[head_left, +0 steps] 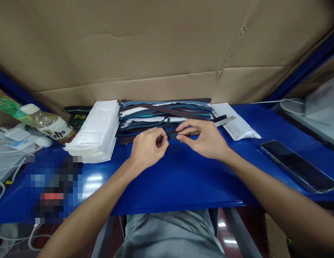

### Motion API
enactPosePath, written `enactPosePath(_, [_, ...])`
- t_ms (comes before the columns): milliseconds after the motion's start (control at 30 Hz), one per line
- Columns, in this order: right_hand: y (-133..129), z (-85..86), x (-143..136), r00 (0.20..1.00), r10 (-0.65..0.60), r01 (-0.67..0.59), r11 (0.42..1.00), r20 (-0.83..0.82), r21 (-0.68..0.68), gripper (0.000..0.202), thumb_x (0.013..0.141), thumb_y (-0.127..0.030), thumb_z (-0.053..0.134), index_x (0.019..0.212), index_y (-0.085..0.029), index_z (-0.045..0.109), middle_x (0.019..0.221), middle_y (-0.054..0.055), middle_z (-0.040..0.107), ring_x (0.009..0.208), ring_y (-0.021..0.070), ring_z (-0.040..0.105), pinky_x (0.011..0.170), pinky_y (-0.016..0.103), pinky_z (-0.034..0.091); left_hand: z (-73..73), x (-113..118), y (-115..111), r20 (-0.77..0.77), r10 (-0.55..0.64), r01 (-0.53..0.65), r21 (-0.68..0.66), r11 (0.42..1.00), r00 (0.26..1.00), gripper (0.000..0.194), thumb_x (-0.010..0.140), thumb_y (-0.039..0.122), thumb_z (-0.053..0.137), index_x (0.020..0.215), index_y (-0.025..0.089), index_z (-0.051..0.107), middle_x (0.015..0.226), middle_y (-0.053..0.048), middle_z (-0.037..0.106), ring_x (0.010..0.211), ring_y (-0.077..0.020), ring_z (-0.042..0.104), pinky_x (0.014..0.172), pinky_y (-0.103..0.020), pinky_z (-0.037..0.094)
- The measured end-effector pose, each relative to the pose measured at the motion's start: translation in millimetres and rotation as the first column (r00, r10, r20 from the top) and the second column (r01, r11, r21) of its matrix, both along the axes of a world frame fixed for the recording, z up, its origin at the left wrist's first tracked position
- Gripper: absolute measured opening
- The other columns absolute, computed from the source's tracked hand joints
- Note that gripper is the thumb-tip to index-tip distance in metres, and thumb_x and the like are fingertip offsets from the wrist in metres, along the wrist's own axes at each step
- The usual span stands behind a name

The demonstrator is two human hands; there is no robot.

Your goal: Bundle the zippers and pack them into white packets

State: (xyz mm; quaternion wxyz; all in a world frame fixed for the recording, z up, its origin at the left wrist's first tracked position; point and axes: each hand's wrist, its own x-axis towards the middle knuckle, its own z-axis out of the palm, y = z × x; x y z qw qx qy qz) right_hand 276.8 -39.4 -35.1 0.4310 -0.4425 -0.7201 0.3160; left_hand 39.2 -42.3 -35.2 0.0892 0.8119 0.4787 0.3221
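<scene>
A thin dark blue zipper [170,129] curls into a small loop between my two hands, just in front of a pile of zippers [167,109]. My left hand [149,146], with a ring on one finger, is closed in a pinch at the loop's left side. From the right, my right hand [204,139] has its thumb and fingertips close together at the loop's other side. The exact grip of both hands is partly hidden. The pile holds brown, white, blue and teal zippers lying lengthwise against the cardboard.
A stack of white padded mailers [94,129] stands left of the pile, and a single white packet [235,122] lies right. A drink bottle [50,123] leans at far left beside white chargers [24,138]. A phone [298,165] rests on the blue table [183,182]. Cardboard [156,46] walls the back.
</scene>
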Motion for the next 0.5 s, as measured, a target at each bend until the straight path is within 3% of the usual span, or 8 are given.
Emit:
enactPosePath(133, [8, 18.2, 33, 0.972, -0.199, 0.198, 0.98, 0.123, 0.019, 0.026, 0.087, -0.034, 0.085, 0.11, -0.024, 0.081, 0.09, 0.006, 0.084, 0.082, 0.0299, 0.082, 0.066, 0.037, 0.063, 23.1, -30, 12, -0.074, 0.274, -0.274, 0.02, 0.962, 0.959, 0.012, 0.089, 0.029, 0.066, 0.08, 0.024, 0.071, 0.072, -0.001, 0.072, 0.065, -0.0191, 0.063, 0.066, -0.033, 0.044])
enactPosePath(267, [20, 36.3, 98, 0.809, -0.482, 0.489, 0.869, 0.337, 0.069, 0.023, 0.086, -0.023, 0.082, 0.108, -0.024, 0.084, 0.088, 0.008, 0.083, 0.087, 0.0287, 0.081, 0.075, 0.037, 0.058, 50.4, -80, 25, -0.18, 0.492, -0.493, 0.044, 0.869, 0.852, 0.013, 0.085, 0.033, 0.068, 0.077, 0.024, 0.073, 0.071, -0.004, 0.073, 0.073, -0.0247, 0.069, 0.074, -0.037, 0.046])
enactPosePath(367, [28, 37.5, 136, 0.699, -0.589, 0.622, 0.781, 0.406, 0.061, 0.018, 0.084, -0.023, 0.083, 0.102, -0.021, 0.082, 0.088, 0.011, 0.083, 0.091, 0.0308, 0.08, 0.077, 0.039, 0.055, 61.6, -107, 28, -0.256, 0.514, -0.528, 0.016, 0.849, 0.819, 0.015, 0.083, 0.036, 0.07, 0.076, 0.024, 0.075, 0.074, -0.006, 0.076, 0.081, -0.0284, 0.072, 0.078, -0.039, 0.048])
enactPosePath(500, [39, 23.3, 148, 0.729, -0.512, 0.587, 0.809, 0.454, -0.03, 0.022, 0.081, -0.026, 0.085, 0.102, -0.021, 0.082, 0.086, 0.011, 0.083, 0.079, 0.0276, 0.077, 0.065, 0.037, 0.05, 61.4, -122, 28, -0.422, 0.434, -0.53, -0.138, 0.837, 0.796, 0.017, 0.08, 0.041, 0.074, 0.074, 0.025, 0.079, 0.073, -0.006, 0.077, 0.077, -0.0281, 0.071, 0.077, -0.041, 0.049])
